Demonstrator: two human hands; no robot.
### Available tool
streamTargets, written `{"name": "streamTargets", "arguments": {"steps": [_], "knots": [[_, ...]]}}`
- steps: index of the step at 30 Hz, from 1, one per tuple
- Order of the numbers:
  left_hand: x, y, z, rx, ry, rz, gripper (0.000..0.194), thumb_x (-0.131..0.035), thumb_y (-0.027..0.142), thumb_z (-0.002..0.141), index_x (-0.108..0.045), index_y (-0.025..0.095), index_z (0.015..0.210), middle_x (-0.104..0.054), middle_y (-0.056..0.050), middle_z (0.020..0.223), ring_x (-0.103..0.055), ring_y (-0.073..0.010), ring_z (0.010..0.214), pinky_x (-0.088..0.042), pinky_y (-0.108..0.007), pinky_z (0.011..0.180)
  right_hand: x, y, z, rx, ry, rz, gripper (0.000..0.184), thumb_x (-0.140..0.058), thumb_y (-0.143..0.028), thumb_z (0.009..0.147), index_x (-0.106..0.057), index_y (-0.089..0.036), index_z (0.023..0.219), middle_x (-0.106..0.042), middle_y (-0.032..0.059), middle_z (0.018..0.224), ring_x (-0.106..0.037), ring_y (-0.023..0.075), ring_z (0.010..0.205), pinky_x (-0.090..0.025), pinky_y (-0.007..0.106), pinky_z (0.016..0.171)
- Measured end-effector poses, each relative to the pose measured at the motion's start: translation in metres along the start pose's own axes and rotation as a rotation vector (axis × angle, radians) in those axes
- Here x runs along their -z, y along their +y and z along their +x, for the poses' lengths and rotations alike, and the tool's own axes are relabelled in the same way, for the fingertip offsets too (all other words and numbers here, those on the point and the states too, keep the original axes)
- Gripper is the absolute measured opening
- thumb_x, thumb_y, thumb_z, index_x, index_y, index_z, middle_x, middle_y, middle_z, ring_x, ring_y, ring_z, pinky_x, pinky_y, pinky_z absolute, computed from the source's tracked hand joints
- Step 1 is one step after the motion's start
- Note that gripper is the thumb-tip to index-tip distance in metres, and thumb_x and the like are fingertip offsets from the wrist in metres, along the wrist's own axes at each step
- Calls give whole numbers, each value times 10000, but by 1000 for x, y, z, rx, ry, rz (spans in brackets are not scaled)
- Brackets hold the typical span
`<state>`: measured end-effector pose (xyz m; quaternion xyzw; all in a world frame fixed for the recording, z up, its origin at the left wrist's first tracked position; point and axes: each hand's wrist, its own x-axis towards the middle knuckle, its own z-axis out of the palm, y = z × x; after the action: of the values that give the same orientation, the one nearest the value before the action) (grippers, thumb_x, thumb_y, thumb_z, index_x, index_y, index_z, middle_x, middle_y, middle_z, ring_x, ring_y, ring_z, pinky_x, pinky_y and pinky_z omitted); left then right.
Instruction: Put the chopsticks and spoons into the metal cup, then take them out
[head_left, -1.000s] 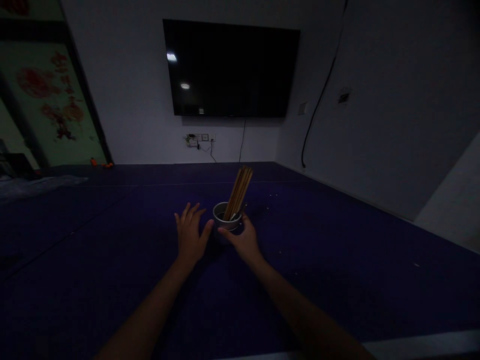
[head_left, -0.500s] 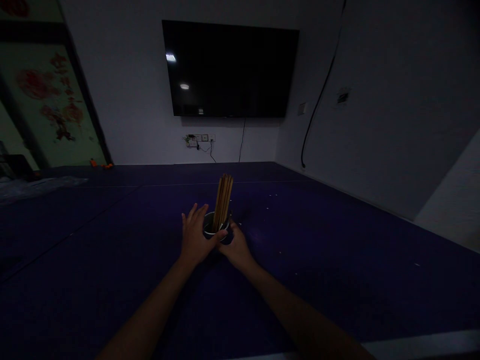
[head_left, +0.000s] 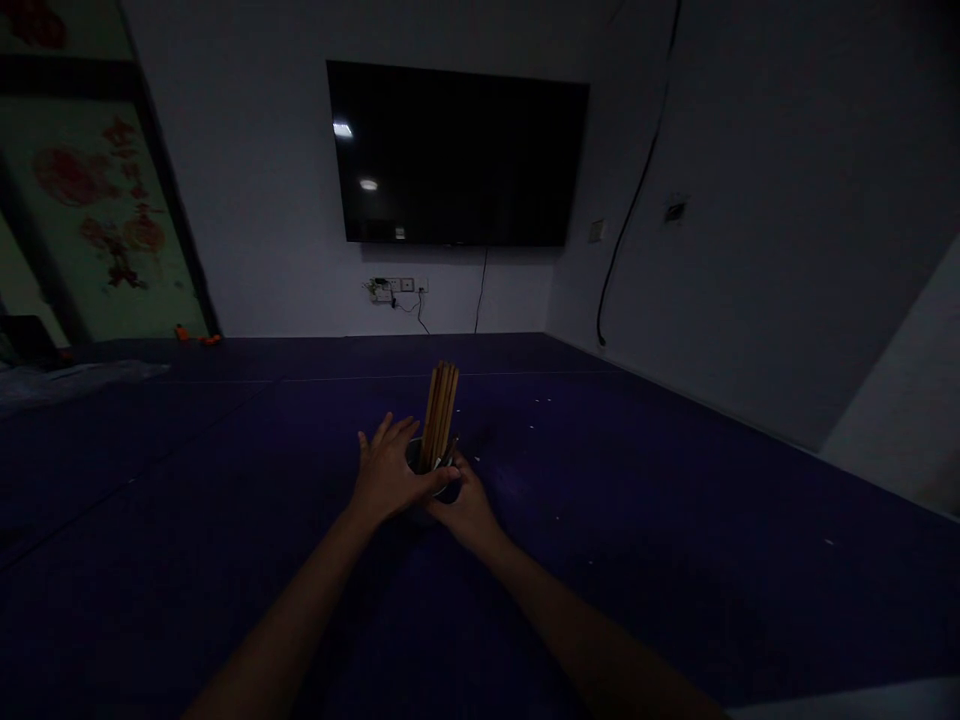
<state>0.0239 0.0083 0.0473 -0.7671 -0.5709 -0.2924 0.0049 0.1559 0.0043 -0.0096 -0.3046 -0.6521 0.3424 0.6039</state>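
Observation:
A round cup (head_left: pixel 412 455) with a pale rim sits between my two hands, low over the dark purple floor. A bundle of wooden chopsticks (head_left: pixel 440 415) stands in it, leaning slightly right, and a short darker piece shows by the right rim. My left hand (head_left: pixel 388 475) is around the cup's left side, its fingers partly raised and its thumb laid across the front of the rim. Against the right and near side, my right hand (head_left: pixel 469 510) grips the cup, its fingertips hidden behind it. Dim light hides the cup's lower part.
Small white scraps (head_left: pixel 543 400) lie scattered on the purple floor (head_left: pixel 637 480). A television (head_left: pixel 457 155) hangs on the far wall above sockets (head_left: pixel 397 287) with cords. A black cable (head_left: pixel 634 205) runs down the right wall. Clear plastic sheeting (head_left: pixel 82 380) and orange objects (head_left: pixel 199 337) lie at the left.
The view has tilted a little, so the room sits lower in the picture. My left thumb reaches slightly further across the cup's front. Both hands stay around the cup, the chopsticks still inside.

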Motion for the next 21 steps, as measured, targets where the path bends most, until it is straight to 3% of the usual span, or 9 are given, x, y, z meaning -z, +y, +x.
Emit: {"name": "streamTargets", "arguments": {"steps": [5, 8, 11, 15, 18, 21], "knots": [[11, 3, 16, -14, -217, -55, 874, -646, 633, 598, -435, 194, 1324, -404, -144, 1430, -170, -395, 1378, -41, -672, 1052, 0, 0, -1, 18, -20, 32, 566, -762, -281, 623, -529, -238, 1138, -631, 59, 1144, -589, 241, 1073, -462, 407, 935], [17, 7, 25, -13, -318, -125, 816, -686, 620, 555, -515, 185, 1223, -496, -164, 1341, -278, -417, 1330, -65, -661, 1051, 0, 3, -2, 32, -13, 35, 602, -768, -291, 627, -509, -248, 1169, -618, 60, 1167, -577, 238, 1095, -453, 413, 950], [20, 9, 32, -8, -371, -235, 752, -721, 590, 525, -555, 181, 1134, -603, -147, 1189, -456, -377, 1207, -105, -604, 1072, 2, 2, -2, 49, -22, 22, 609, -769, -304, 634, -507, -248, 1181, -612, 62, 1182, -561, 239, 1124, -437, 416, 972], [20, 11, 40, 13, -353, -337, 776, -755, 560, 495, -545, 165, 1129, -644, -125, 1102, -524, -340, 1118, -112, -579, 1074, 4, -1, 1, 61, -54, -14, 600, -771, -334, 637, -521, -246, 1175, -622, 60, 1170, -531, 255, 1170, -421, 430, 992], [16, 10, 44, 6, -309, -386, 765, -784, 527, 461, -565, 169, 1101, -656, -98, 1049, -547, -324, 1071, -248, -521, 1040, 4, -1, 1, 75, -47, -29, 639, -770, -349, 636, -508, -248, 1210, -595, 69, 1225, -507, 262, 1199, -403, 438, 1010], [13, 7, 46, -10, -348, -481, 713, -796, 499, 453, -591, 148, 1039, -663, -73, 959, -598, -279, 945, -438, -393, 859, 4, -1, 1, 73, -44, -49, 670, -769, -343, 638, -491, -241, 1239, -579, 80, 1254, -507, 260, 1199, -397, 437, 1017]]}}
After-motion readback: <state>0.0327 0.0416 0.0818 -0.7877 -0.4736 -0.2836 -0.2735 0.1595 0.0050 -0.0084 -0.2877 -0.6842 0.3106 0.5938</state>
